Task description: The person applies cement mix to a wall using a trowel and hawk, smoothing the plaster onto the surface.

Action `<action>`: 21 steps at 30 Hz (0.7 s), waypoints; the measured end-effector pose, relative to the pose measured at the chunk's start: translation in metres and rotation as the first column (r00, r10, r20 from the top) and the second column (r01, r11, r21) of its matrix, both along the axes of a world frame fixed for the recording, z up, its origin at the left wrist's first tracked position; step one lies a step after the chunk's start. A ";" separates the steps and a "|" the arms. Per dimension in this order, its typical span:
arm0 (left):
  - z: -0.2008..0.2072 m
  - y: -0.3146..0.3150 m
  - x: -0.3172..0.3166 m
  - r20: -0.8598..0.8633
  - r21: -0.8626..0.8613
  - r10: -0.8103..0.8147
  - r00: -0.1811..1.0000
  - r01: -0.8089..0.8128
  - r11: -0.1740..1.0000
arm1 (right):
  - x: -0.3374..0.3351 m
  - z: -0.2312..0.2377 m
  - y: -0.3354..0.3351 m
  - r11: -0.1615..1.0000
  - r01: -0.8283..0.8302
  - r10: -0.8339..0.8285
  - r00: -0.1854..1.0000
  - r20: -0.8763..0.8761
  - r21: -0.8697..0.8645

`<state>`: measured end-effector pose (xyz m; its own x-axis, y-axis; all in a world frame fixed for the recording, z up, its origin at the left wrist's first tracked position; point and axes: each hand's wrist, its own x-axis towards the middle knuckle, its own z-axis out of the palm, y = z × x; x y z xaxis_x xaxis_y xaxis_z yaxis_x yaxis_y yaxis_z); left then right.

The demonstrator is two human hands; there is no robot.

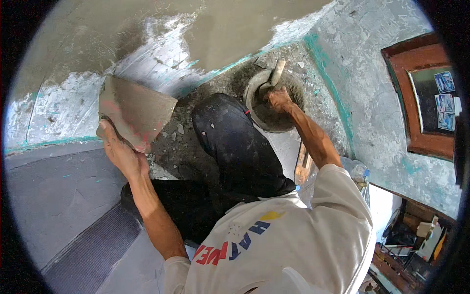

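My left hand grips the lower edge of a flat grey board with reddish smears, thumb on its face. The board is tilted beside the lower wall. My right hand reaches into a round bucket of grey mortar, fingers curled. Just above the fingers, a pale tool handle, like a trowel's, sticks up over the bucket's far rim. The bucket's shadow hides the fingertips, and I cannot make out what they hold.
Wet grey plaster covers much of the wall ahead. Rubble lies on the floor between the board and my knee. A brown wooden frame is on the right wall. Cluttered scraps lie at lower right.
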<state>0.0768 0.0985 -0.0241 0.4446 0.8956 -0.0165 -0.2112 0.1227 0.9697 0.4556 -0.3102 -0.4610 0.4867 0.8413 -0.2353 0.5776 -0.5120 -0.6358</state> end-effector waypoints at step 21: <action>-0.007 -0.002 0.010 -0.024 0.014 0.021 0.999 -0.021 1.000 | -0.087 0.165 0.047 0.652 -0.156 0.714 0.456 0.531 -0.742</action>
<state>0.0872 0.0969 -0.0309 0.4253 0.9049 -0.0145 -0.1897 0.1048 0.9762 0.3684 -0.2632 -0.2957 0.2968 0.8360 -0.4616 0.9005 -0.0841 0.4267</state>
